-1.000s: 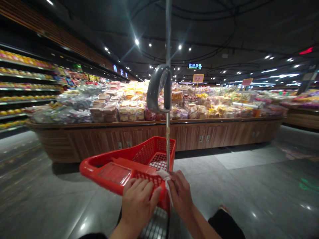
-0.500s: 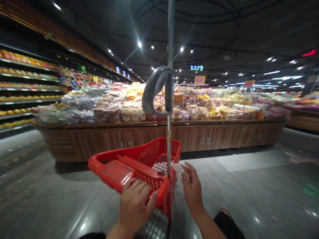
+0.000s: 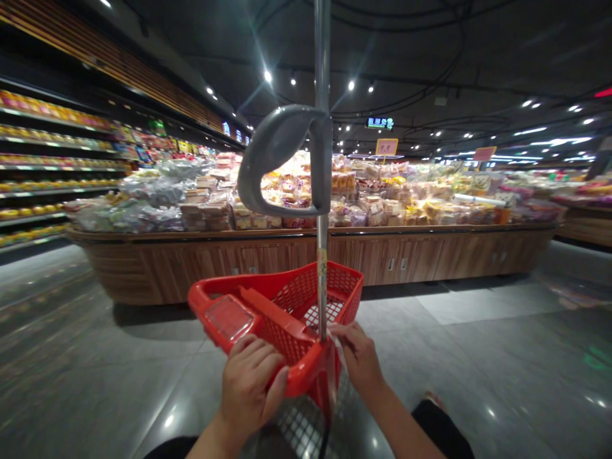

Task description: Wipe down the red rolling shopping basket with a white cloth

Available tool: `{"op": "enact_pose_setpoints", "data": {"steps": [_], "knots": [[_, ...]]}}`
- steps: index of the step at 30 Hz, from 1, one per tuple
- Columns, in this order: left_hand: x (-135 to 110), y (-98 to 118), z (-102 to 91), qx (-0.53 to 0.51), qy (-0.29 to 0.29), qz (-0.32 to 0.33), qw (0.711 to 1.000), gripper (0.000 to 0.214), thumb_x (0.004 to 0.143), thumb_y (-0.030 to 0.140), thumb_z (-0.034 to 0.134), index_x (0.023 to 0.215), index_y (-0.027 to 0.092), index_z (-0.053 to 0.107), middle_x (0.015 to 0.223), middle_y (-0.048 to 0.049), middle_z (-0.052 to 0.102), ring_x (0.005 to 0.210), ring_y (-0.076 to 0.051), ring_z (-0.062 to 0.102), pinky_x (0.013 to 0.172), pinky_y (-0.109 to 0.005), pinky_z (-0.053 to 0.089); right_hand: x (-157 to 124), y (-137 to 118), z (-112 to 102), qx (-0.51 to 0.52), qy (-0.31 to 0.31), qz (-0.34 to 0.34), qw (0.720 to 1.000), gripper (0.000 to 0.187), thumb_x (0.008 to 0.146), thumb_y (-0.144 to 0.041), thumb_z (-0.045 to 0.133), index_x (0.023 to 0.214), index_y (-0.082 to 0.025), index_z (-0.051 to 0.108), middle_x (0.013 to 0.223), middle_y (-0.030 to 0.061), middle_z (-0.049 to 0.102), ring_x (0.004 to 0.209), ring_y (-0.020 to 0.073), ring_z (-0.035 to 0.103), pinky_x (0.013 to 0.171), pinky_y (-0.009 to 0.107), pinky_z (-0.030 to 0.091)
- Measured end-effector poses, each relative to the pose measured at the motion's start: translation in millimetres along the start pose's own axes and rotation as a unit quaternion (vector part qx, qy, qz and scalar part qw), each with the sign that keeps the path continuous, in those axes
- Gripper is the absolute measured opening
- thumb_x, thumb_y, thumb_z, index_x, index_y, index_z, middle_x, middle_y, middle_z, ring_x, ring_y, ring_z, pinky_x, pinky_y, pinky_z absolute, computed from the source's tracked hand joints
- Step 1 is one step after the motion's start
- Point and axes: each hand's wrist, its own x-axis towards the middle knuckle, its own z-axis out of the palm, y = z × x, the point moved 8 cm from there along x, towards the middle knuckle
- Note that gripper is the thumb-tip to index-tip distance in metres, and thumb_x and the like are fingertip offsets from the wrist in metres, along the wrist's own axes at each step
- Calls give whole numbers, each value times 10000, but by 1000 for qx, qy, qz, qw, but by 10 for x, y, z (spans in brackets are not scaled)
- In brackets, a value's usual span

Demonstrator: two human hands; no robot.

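A red plastic shopping basket cart [image 3: 287, 280] with lattice walls stands in front of me, turned slightly. My left hand [image 3: 253, 382] is wrapped round its near rim, beside a flat panel [image 3: 229, 317]. From the cart's near corner rises a metal pole [image 3: 322, 236] carrying a grey looped handle [image 3: 282, 115]. At the foot of the pole, my right hand [image 3: 361, 357] pinches a thin white tissue [image 3: 337, 338] against the red corner. Its fingers hide part of the tissue.
A long wooden display counter [image 3: 392, 255] heaped with packaged food [image 3: 373, 204] spans the view ahead. Stocked shelves [image 3: 57, 159] line the left. Grey floor tiles [image 3: 430, 357] surround the cart, and my foot [image 3: 434, 400] shows at lower right.
My right hand has moved left and down, bringing the tissue to the cart's corner. The cart has turned, and the looped handle appears larger and wider. My left hand keeps its grip.
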Motion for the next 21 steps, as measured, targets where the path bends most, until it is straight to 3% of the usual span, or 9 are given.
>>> {"op": "enact_pose_setpoints", "data": {"steps": [7, 11, 14, 21], "knots": [[19, -71, -2, -21, -30, -3, 999, 216, 811, 191, 410, 650, 202, 554, 614, -4, 578, 621, -147, 504, 741, -350, 363, -41, -97, 4, -9, -9, -20, 1000, 317, 833, -72, 442, 991, -234, 663, 963, 47, 666, 921, 187, 582, 816, 341, 481], [23, -107, -6, -22, -28, 10, 999, 213, 813, 189, 397, 668, 201, 553, 631, -7, 585, 634, -151, 512, 763, -359, 374, -53, -82, -55, -30, 26, -5, 999, 307, 832, -81, 449, 978, -231, 674, 933, 54, 673, 894, 190, 591, 803, 344, 489], [25, -153, -3, -25, -23, 22, 999, 238, 825, 195, 368, 669, 199, 547, 633, -12, 579, 651, -155, 522, 782, -361, 384, -70, -97, -18, -22, 2, -18, 1000, 299, 854, -104, 444, 1006, -238, 664, 981, 53, 669, 936, 188, 583, 835, 349, 481], [68, -294, 8, -22, -93, 43, 995, 256, 837, 187, 333, 706, 199, 553, 712, -24, 608, 762, -166, 538, 830, -369, 387, -43, 196, -103, -57, 43, 22, 997, 305, 815, -69, 460, 953, -225, 682, 907, 55, 668, 876, 190, 596, 803, 343, 491]]}}
